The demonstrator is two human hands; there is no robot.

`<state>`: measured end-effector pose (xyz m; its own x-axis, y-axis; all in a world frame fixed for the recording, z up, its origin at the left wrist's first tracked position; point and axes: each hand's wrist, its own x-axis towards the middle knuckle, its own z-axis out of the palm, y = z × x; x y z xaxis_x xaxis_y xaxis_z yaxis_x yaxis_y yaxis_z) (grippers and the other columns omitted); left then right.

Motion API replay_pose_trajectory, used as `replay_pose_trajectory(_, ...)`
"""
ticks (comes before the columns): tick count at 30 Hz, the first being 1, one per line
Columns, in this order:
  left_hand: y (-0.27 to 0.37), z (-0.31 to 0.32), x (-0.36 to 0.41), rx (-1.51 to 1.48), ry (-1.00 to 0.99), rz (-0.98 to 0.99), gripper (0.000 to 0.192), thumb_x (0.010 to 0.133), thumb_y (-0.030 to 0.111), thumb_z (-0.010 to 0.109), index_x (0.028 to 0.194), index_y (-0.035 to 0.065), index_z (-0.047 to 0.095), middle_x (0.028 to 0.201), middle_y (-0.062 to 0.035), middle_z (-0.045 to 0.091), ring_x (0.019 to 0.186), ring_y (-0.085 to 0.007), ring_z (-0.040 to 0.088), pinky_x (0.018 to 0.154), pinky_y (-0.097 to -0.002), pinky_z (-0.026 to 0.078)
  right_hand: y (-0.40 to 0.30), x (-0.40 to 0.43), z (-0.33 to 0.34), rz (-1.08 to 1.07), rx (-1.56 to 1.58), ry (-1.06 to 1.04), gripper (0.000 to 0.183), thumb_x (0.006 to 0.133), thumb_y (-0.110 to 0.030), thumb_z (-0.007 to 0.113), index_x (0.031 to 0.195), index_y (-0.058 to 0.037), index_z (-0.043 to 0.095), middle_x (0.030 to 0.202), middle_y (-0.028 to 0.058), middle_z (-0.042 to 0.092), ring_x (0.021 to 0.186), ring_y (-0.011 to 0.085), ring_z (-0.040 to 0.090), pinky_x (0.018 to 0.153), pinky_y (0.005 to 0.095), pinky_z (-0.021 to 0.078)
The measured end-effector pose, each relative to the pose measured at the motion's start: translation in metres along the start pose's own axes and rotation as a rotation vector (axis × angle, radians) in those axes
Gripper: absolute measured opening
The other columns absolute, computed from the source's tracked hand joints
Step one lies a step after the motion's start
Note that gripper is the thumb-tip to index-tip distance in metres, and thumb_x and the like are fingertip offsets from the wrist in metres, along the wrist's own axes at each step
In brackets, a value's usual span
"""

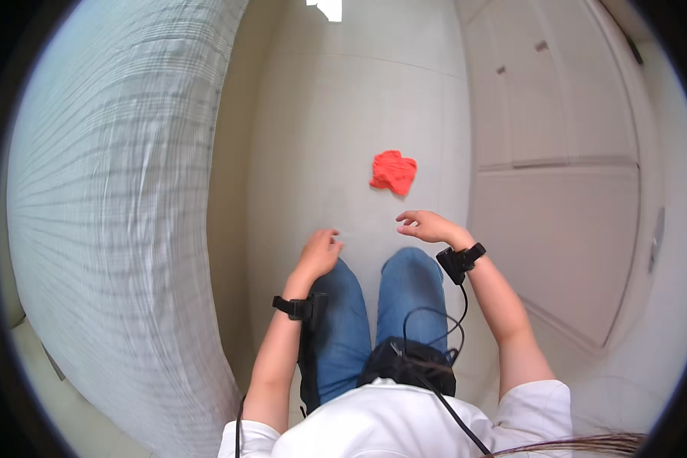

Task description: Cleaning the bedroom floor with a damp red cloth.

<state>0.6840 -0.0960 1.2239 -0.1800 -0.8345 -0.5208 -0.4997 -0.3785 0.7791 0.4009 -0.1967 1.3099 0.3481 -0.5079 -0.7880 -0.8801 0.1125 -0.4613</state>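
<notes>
A crumpled orange-red cloth (394,173) lies on the pale floor (332,126) in front of my knees. My right hand (429,226) hovers just on the near side of the cloth, apart from it, fingers loosely curled with a gap to the thumb. Above my left knee, my left hand (322,252) is held with its fingers slightly bent and nothing in it. Each wrist wears a black strap with a small device; the one on the right wrist (461,262) has a cable.
On the left stands a bed or similar piece covered by a grey-white striped sheet (149,200). A pale panelled door or cabinet front (555,229) runs along the right. A loose black cable (464,309) loops over my right thigh beside a black pouch (406,366).
</notes>
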Motion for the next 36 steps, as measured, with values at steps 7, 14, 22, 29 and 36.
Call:
replay_pose_trajectory(7, 0.231, 0.117, -0.455, 0.225, -0.761, 0.221, 0.06, 0.091, 0.052, 0.055, 0.122, 0.001, 0.058, 0.108, -0.0197, 0.066, 0.1, -0.0318, 0.063, 0.087, -0.0373, 0.049, 0.003, -0.508, 0.134, 0.253, 0.201, -0.37, 0.061, 0.087, -0.051, 0.061, 0.132, -0.0108, 0.051, 0.125, 0.0111, 0.057, 0.099, 0.0234, 0.062, 0.069, 0.0367, 0.0565)
replay_pose_trajectory(14, 0.303, 0.328, -0.922, 0.388, -0.997, 0.273, 0.078, 0.087, 0.066, 0.051, 0.125, -0.0017, 0.054, 0.116, -0.022, 0.062, 0.109, -0.0346, 0.059, 0.093, -0.0376, 0.046, 0.121, -1.008, 0.42, 0.282, 0.358, -0.372, 0.062, 0.085, -0.049, 0.065, 0.132, -0.0107, 0.052, 0.121, 0.0102, 0.058, 0.102, 0.0206, 0.061, 0.076, 0.035, 0.0553)
replay_pose_trajectory(22, 0.338, 0.551, -1.289, 0.495, -0.891, 0.357, 0.084, 0.086, 0.065, 0.054, 0.133, -0.0048, 0.045, 0.118, -0.0262, 0.059, 0.111, -0.0377, 0.057, 0.094, -0.038, 0.046, 0.227, -1.486, 0.599, 0.029, 0.51, 0.739, 0.038, 0.093, -0.035, 0.059, 0.116, -0.0055, 0.06, 0.111, 0.0052, 0.062, 0.103, 0.0161, 0.06, 0.083, 0.0336, 0.0511)
replay_pose_trajectory(29, 0.354, 0.655, -1.422, 0.561, -0.795, 0.374, 0.082, 0.088, 0.063, 0.051, 0.131, -0.0066, 0.046, 0.121, -0.0295, 0.057, 0.113, -0.0409, 0.056, 0.095, -0.0399, 0.045, 0.235, -1.801, 0.655, -0.328, 0.431, 1.351, 0.04, 0.099, -0.03, 0.049, 0.125, 0.0004, 0.054, 0.116, 0.0139, 0.062, 0.105, 0.0232, 0.062, 0.092, 0.037, 0.0504)
replay_pose_trajectory(36, 0.371, 0.675, -1.485, 0.595, -0.764, 0.371, 0.081, 0.089, 0.062, 0.051, 0.131, -0.0067, 0.046, 0.122, -0.0287, 0.057, 0.114, -0.0402, 0.056, 0.096, -0.0395, 0.045, 0.237, -1.985, 0.687, 0.225, -0.077, 1.524, 0.036, 0.098, -0.033, 0.052, 0.122, -0.0081, 0.06, 0.112, 0.0079, 0.064, 0.105, 0.0184, 0.062, 0.095, 0.0333, 0.0472)
